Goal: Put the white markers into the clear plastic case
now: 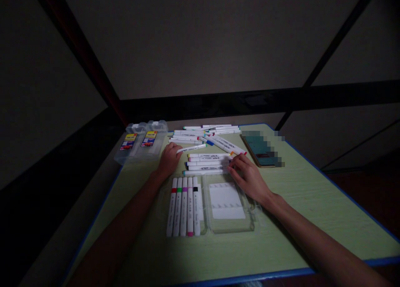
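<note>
My left hand (170, 158) is closed on the left end of a white marker (191, 148) with a teal tip, at the far side of the table. Just nearer to me, several white markers (208, 163) lie side by side in a row. My right hand (250, 176) rests at the right ends of that row, its fingers bent and apart, touching the marker ends. Below the row lies an opened clear plastic case (231, 226). Its left half has several upright-laid markers (183, 208) with red, green, purple, pink and black bands; a white insert (227, 201) shows in the right half.
More loose markers (225, 144) are scattered at the back of the table (290, 233). Two clear cases (140, 151) with labels stand at the back left. A teal flat object (261, 147), partly pixelated, lies at the right. Behind the table rises a wall (193, 45).
</note>
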### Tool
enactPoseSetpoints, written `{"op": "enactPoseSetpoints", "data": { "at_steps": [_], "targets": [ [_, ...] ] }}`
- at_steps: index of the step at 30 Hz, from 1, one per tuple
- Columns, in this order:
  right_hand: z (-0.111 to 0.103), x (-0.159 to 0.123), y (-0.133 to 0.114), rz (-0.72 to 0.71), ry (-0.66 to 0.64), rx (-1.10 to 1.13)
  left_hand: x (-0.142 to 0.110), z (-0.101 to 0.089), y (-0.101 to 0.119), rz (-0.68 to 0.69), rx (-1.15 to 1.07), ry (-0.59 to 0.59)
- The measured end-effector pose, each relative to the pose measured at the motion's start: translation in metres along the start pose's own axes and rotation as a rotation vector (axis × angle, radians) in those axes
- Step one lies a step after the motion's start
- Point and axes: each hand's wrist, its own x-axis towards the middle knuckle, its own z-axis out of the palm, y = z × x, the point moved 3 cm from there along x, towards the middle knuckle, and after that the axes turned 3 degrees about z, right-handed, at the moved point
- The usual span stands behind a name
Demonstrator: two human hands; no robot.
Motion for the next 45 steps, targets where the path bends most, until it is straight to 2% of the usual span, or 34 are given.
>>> {"op": "enactPoseSetpoints", "data": {
  "at_steps": [13, 23, 31, 35, 39, 42, 45],
  "targets": [
    [0.002, 0.000, 0.000, -0.033, -0.011, 0.011, 0.000, -0.003, 0.000, -0.018, -0.065, -0.018],
    [0.003, 0.000, 0.000, -0.040, -0.025, -0.004, -0.001, -0.005, 0.002, -0.040, -0.022, -0.010],
    [0.003, 0.000, -0.001, -0.057, -0.034, -0.016, 0.000, -0.006, -0.001, -0.096, -0.078, 0.036],
    [0.003, 0.000, -0.002, -0.061, -0.045, -0.038, 0.005, -0.010, -0.002, -0.192, -0.227, 0.074],
    [0.001, 0.000, -0.007, -0.080, -0.054, -0.054, 0.009, -0.016, 0.001, -0.371, -0.439, 0.087],
    [-0.001, 0.001, -0.010, -0.072, -0.068, -0.061, 0.008, -0.020, 0.010, -0.483, -0.587, 0.050],
    [-0.003, 0.001, -0.012, -0.058, -0.076, -0.083, 0.007, -0.026, 0.025, -0.503, -0.693, -0.008]
  ]
}}
